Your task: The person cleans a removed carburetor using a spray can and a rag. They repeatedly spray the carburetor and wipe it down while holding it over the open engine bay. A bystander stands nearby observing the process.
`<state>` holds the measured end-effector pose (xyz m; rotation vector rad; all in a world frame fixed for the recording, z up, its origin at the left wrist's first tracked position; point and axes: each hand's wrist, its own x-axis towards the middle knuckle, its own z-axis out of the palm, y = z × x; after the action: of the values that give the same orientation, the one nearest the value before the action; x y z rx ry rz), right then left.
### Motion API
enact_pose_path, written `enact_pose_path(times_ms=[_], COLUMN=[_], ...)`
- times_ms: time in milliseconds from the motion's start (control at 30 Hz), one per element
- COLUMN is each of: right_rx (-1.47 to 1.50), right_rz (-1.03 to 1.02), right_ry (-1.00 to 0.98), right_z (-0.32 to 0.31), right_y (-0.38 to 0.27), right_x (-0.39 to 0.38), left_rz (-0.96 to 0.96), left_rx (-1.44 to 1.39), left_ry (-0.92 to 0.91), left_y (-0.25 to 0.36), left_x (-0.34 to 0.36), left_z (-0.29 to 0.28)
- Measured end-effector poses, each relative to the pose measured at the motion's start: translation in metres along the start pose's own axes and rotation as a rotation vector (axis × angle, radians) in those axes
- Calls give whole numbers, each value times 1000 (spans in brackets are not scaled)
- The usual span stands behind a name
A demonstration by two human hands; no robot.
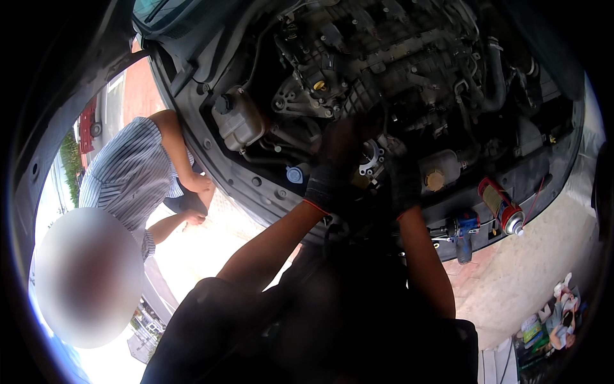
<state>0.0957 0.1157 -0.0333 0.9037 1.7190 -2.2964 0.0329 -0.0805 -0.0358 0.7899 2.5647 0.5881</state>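
Metal part [379, 154], silver, btwn L hand [342, 142] & R hand [398, 160], both gloved.

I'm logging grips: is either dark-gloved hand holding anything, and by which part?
It cannot be told: the dark-gloved left hand and dark-gloved right hand flank a silver, curved metal part, but shadow obscures their fingers.

The left hand [342, 142], in a dark fabric glove [322, 191] with orange-red cuff edge, is stretched forward; the dark-gloved right hand [400, 168] is just beside it. Behind them, the bare left forearm [272, 246] and bare right forearm [427, 262] spread apart. Finger closing is too dark to tell.
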Motion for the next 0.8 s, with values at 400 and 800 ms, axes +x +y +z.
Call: enact_pose_path(times_ms=[400, 800], right_rx=[-161, -101], right_rz=[-270, -205], right_ry=[-72, -126], right_z=[3, 1], right_y=[4, 5], right_x=[7, 9], left_rz=[3, 284], left_rx=[225, 220], left_ry=[-200, 8], left_y=[-22, -10], left_x=[42, 34], left_z=[-71, -59])
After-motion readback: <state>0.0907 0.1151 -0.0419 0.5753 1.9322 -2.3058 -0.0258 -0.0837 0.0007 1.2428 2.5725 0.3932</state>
